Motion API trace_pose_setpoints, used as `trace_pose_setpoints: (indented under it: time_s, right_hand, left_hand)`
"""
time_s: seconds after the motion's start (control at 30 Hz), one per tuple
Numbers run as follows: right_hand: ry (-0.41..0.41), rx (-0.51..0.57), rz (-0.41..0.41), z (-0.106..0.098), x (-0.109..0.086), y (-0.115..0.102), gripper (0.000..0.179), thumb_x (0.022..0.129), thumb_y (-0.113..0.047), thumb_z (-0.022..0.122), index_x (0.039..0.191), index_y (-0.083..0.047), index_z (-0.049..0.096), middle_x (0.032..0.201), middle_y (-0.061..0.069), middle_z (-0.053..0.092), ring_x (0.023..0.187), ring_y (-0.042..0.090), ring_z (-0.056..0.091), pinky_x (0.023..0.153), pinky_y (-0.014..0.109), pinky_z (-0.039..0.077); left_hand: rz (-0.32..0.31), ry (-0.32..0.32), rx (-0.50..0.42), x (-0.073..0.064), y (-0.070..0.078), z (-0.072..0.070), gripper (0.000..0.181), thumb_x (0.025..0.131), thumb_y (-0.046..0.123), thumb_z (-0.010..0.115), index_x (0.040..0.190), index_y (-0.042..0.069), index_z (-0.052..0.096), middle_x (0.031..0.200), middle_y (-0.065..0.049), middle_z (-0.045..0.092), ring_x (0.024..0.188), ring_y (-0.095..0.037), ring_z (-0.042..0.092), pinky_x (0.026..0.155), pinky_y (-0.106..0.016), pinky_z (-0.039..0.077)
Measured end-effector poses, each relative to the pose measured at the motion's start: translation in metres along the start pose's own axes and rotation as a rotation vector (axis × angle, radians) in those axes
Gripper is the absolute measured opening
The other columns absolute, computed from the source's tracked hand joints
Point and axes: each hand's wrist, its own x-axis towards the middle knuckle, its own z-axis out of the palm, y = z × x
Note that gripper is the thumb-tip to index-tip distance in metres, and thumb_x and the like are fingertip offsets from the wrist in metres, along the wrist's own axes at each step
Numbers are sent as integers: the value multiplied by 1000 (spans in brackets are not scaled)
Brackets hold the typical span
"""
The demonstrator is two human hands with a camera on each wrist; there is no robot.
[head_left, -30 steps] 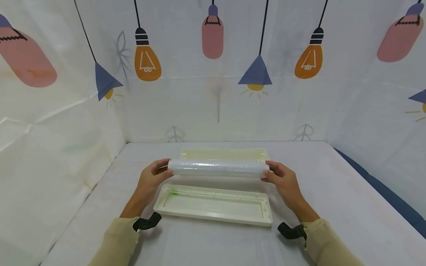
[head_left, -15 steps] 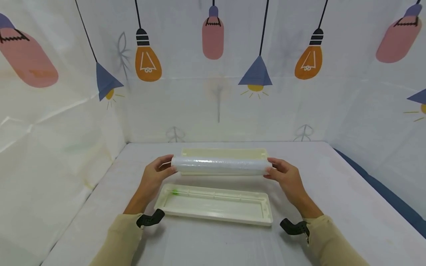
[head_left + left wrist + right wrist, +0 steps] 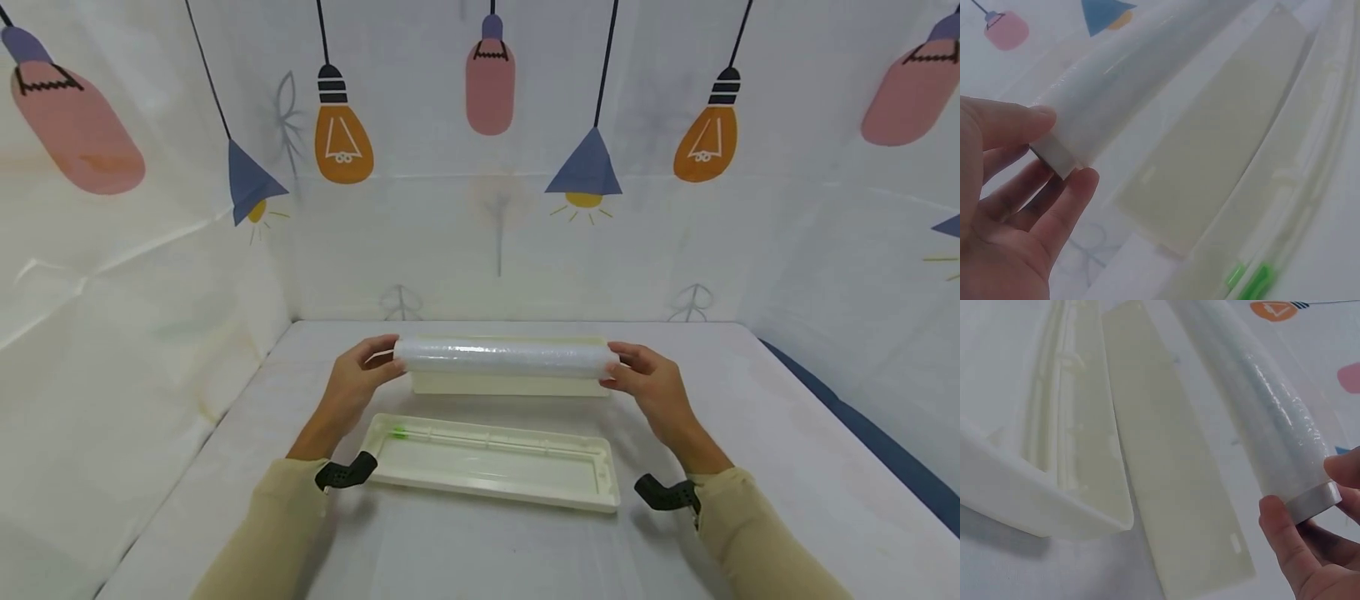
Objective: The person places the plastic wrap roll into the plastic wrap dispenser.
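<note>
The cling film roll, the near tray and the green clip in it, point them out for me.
cling film roll (image 3: 504, 357), head view, middle of the wrapped barrel.
near tray (image 3: 491, 485), head view, front rim.
green clip (image 3: 1249, 279), left wrist view, its bright green body.

Head view – high, facing forward and down over table (image 3: 750, 400) toward patterned backdrop (image 3: 495, 225), wide. Left wrist view – close, beside left hand (image 3: 1004, 206). Right wrist view – close, beside right hand (image 3: 1316, 562). All three share roll (image 3: 506, 358) and trays.

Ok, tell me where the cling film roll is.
In the head view the cling film roll hangs mid-table, held between left hand and right hand, above the far tray.
</note>
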Motion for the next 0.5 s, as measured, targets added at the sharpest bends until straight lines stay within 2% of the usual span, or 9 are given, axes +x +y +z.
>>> trace_pose_setpoints:
  time_s: [0.23,0.5]
  right_hand:
    - [6,-6,8,-4,6,-4,52,98,-13,68,138,14,49,134,34,51,97,8,66,84,29,57]
    - [28,10,68,-10,7,-5,51,98,-12,67,138,13,48,136,32,50,100,9,65,86,35,57]
  left_hand:
    - [0,4,0,9,0,5,51,94,5,71,140,-4,51,138,-20,54,125,-31,55,93,-25,53]
    - [-17,-28,42,18,2,11,52,95,5,69,142,-5,50,140,-21,53,128,-32,53,94,-24,51]
